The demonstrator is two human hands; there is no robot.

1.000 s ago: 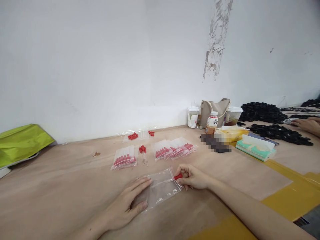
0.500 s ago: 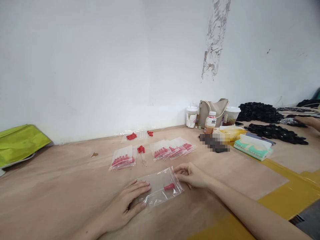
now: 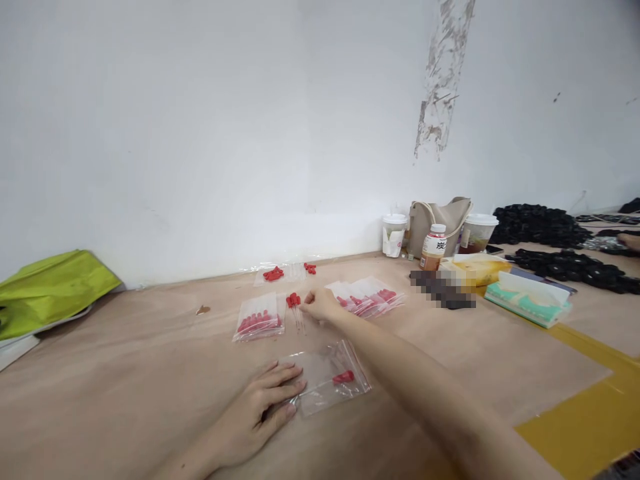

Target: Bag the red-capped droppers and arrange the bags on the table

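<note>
A clear zip bag [image 3: 320, 393] with a red rubber bulb [image 3: 343, 377] inside lies flat on the paper-covered table. My left hand [image 3: 265, 403] rests palm down over the bag's left end, fingers stretched out and thumb apart. Beyond it, several thin glass droppers with red bulbs [image 3: 294, 301] lie together. My right hand [image 3: 320, 307] reaches to their right side, its fingertips pinched at the rightmost dropper; the exact grip is partly hidden. Filled zip bags of red bulbs [image 3: 259, 320] lie left of the droppers, and more bags [image 3: 373, 297] overlap on the right.
Loose red pieces [image 3: 273, 274] lie on plastic by the wall. A lime-green package [image 3: 55, 287] is at the left. Farther right stand a drink bottle [image 3: 433, 248], cups [image 3: 395, 237], a grey bag [image 3: 425, 220], tissue packs [image 3: 525, 300] and black bundles [image 3: 540, 227]. Another person's hand shows at the far right.
My right hand has let go of the zip bag's open end and moved forward and left to the droppers. My left hand stays on the bag. The view has turned slightly left.
</note>
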